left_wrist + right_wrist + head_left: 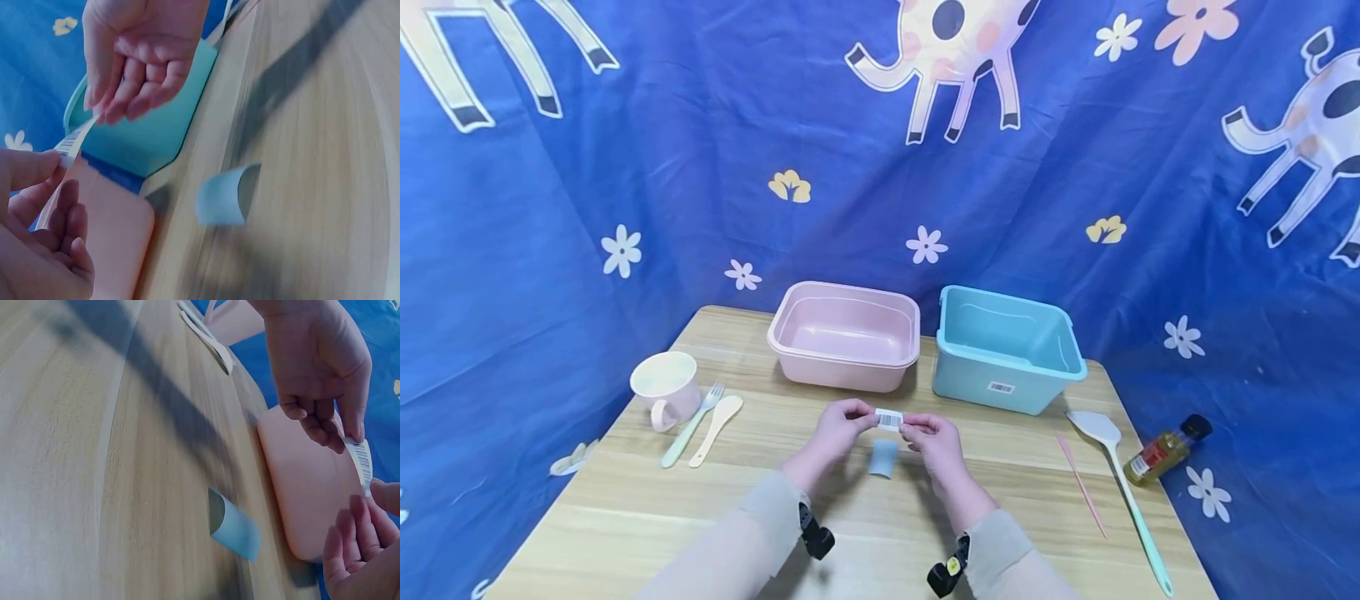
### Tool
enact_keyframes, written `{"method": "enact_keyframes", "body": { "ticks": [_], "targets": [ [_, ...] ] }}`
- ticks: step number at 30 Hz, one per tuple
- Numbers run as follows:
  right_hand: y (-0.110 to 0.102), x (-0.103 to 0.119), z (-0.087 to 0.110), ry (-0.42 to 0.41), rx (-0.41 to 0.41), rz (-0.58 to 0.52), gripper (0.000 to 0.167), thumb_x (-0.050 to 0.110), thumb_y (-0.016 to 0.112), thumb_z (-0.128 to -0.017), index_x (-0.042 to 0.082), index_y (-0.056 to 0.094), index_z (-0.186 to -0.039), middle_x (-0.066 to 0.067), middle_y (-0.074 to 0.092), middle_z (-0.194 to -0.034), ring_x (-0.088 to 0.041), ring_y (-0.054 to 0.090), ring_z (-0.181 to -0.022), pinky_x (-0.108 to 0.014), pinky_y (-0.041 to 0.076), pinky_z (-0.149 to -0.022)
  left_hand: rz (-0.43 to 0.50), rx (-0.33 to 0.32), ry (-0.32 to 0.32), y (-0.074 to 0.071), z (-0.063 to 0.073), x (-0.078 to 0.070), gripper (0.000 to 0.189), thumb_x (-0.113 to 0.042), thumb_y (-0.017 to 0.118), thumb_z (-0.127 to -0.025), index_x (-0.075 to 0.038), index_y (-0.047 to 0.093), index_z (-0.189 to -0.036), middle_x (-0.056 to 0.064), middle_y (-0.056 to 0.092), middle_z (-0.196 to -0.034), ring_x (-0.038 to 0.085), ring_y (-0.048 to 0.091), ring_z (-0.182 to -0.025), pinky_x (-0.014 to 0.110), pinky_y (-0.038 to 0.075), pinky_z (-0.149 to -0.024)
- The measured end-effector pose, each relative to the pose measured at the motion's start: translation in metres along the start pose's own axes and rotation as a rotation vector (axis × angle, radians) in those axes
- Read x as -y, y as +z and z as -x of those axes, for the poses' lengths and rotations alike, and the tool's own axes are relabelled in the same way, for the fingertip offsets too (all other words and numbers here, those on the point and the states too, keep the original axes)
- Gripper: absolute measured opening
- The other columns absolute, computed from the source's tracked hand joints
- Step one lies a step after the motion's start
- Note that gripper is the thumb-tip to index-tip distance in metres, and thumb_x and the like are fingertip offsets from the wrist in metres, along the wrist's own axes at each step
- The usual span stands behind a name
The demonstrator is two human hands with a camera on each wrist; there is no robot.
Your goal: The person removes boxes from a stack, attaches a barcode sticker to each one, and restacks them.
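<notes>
A small white barcode sticker [889, 419] is stretched between both hands, in front of the pink basin [842, 371]. My left hand [841, 429] pinches its left end between thumb and forefinger, and my right hand [934, 440] pinches the right end. The black bars show in the left wrist view on the sticker [74, 142] and also in the right wrist view. Just below the hands, a curled light-blue piece of paper [883, 458] lies on the wooden table [880, 533]. A similar barcode label [1001, 387] is stuck on the front of the blue bin [992, 375].
At the left stand a pink mug [670, 392], a fork [691, 427] and a light spoon [715, 430]. On the right lie a thin pink stick [1082, 487], a long-handled spatula [1123, 475] and a black-capped bottle [1167, 452]. A blue patterned cloth [850, 233] hangs behind the table.
</notes>
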State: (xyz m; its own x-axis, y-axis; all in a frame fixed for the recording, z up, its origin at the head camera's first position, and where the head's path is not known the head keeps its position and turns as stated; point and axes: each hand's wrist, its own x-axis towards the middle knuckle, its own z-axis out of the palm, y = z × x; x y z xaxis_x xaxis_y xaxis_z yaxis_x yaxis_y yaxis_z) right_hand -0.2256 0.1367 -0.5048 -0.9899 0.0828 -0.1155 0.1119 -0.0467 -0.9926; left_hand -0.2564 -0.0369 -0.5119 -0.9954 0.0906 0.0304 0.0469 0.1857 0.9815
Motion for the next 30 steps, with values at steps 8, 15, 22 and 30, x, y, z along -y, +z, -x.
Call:
{"method": "enact_keyframes", "body": {
  "ticks": [8, 15, 22, 30],
  "targets": [
    [0.018, -0.009, -0.010, 0.006, 0.029, 0.012, 0.023, 0.000, 0.074, -0.084, -0.010, 0.064, -0.102, -0.006, 0.070, -0.082, -0.013, 0.065, -0.074, -0.029, 0.054, -0.070, 0.011, -0.008, 0.017, -0.023, 0.004, 0.009, 0.006, 0.001, 0.074, -0.082, 0.004, 0.071, -0.086, 0.009, 0.070, -0.085, 0.015, 0.059, -0.077, 0.029, 0.047, -0.073],
    [0.035, -0.013, -0.014, 0.002, 0.043, 0.019, 0.015, -0.005, 0.074, -0.082, -0.007, 0.063, -0.093, -0.003, 0.065, -0.075, -0.012, 0.061, -0.069, -0.025, 0.052, -0.065, -0.016, -0.040, -0.003, -0.039, 0.007, 0.015, 0.007, -0.001, 0.075, -0.082, 0.003, 0.073, -0.088, 0.006, 0.070, -0.086, 0.015, 0.060, -0.078, 0.031, 0.048, -0.074],
    [0.060, -0.014, -0.026, -0.069, 0.000, 0.107, 0.011, -0.005, 0.073, -0.082, -0.005, 0.064, -0.088, -0.005, 0.062, -0.074, -0.013, 0.057, -0.066, -0.024, 0.049, -0.060, -0.116, -0.128, -0.008, -0.051, 0.002, 0.012, 0.011, -0.007, 0.079, -0.080, -0.001, 0.072, -0.084, 0.005, 0.069, -0.084, 0.018, 0.059, -0.078, 0.033, 0.047, -0.072],
    [0.089, -0.028, -0.042, -0.114, -0.115, 0.156, 0.011, -0.009, 0.073, -0.080, -0.002, 0.064, -0.080, -0.002, 0.057, -0.067, -0.011, 0.052, -0.059, -0.020, 0.043, -0.053, -0.130, -0.282, -0.053, -0.050, -0.010, 0.029, 0.013, -0.011, 0.080, -0.081, -0.004, 0.070, -0.078, 0.001, 0.065, -0.077, 0.017, 0.057, -0.073, 0.034, 0.047, -0.071]
  ]
}}
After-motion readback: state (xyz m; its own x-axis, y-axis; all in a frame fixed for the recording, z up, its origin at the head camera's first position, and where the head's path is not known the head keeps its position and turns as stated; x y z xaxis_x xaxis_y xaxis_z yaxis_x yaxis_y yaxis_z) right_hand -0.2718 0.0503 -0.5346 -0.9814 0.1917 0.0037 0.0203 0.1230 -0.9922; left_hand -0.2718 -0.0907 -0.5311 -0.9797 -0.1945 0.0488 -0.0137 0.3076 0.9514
